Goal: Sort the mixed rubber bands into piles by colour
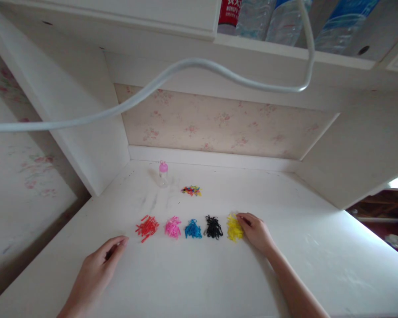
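The tabletop [192, 278] looks smooth with a soft sheen (smudged in patches). On it, the small bottle [163, 176] is clear plastic and the yellow bands [234, 229] look rubbery; above it, the cable [199, 62] has a smooth, satiny plastic skin.

Near the back left corner of the white desk [295, 221] I see a small clear bottle [163, 174] with a pink cap, standing upright. Above the back edge I get floral wallpaper [212, 126], between 2 white side panels [358, 145]. Higher up, an open shelf [285, 48] holds 1 bottle with a red label [230, 13] reading NONGFU, beside blue-labelled bottles [346, 24]. A pale cable [199, 63] winds across my view. Past the right edge sits reddish clutter [381, 210], too blurred for me to name.
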`<control>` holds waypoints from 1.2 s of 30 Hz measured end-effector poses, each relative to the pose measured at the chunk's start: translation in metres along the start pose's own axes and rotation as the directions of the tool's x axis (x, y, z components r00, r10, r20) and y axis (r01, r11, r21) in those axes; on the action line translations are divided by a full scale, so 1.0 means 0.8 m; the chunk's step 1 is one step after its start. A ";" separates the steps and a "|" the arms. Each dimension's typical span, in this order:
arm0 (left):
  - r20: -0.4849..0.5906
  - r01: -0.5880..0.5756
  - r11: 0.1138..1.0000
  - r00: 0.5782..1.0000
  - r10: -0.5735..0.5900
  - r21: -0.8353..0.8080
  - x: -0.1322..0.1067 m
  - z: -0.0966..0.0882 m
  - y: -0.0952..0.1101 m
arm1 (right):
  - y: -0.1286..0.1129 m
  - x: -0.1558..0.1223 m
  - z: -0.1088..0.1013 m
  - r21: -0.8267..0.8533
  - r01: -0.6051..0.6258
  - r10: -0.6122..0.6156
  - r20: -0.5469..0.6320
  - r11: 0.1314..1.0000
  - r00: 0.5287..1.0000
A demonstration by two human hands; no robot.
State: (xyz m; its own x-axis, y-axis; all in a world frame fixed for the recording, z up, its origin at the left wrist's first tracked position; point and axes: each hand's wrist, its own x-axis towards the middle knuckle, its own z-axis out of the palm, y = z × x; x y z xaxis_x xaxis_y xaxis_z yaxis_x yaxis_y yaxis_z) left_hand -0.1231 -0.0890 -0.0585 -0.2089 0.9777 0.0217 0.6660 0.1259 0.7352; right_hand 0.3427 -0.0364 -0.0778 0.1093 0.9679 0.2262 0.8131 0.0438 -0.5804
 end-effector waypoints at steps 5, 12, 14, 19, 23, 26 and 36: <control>-0.028 0.007 1.000 1.000 -0.007 -0.018 0.001 0.004 0.013 | 0.005 -0.002 -0.001 0.015 -0.016 0.016 0.010 1.000 1.000; 0.209 -0.356 0.934 0.916 0.342 0.031 0.012 0.034 0.131 | 0.003 -0.001 -0.004 -0.013 -0.035 0.035 0.025 0.999 0.999; 0.297 -0.467 0.877 0.858 0.419 0.112 0.026 0.055 0.164 | 0.002 -0.002 -0.005 -0.027 -0.020 0.021 0.031 0.999 0.999; 0.357 -0.505 0.835 0.838 0.413 0.219 0.082 0.115 0.200 | 0.004 -0.003 -0.006 -0.008 -0.002 0.002 0.013 1.000 1.000; 0.330 -0.471 0.811 0.870 0.365 0.347 0.120 0.153 0.207 | 0.002 -0.002 -0.008 0.038 -0.011 0.011 -0.022 0.999 1.000; 0.321 -0.443 0.797 0.888 0.329 0.410 0.137 0.172 0.210 | 0.000 -0.002 -0.010 0.071 -0.025 0.028 -0.036 0.997 0.999; 0.306 -0.427 0.780 0.899 0.313 0.457 0.151 0.191 0.208 | -0.005 -0.002 -0.015 0.135 -0.040 0.049 -0.060 0.990 0.997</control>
State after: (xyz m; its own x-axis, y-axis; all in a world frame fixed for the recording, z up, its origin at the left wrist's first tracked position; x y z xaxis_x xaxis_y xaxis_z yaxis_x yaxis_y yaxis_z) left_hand 0.0717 0.0756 -0.0372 0.2400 0.9698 0.0428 0.9359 -0.2429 0.2551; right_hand 0.3462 -0.0408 -0.0666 0.1829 0.9523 0.2441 0.7233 0.0379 -0.6895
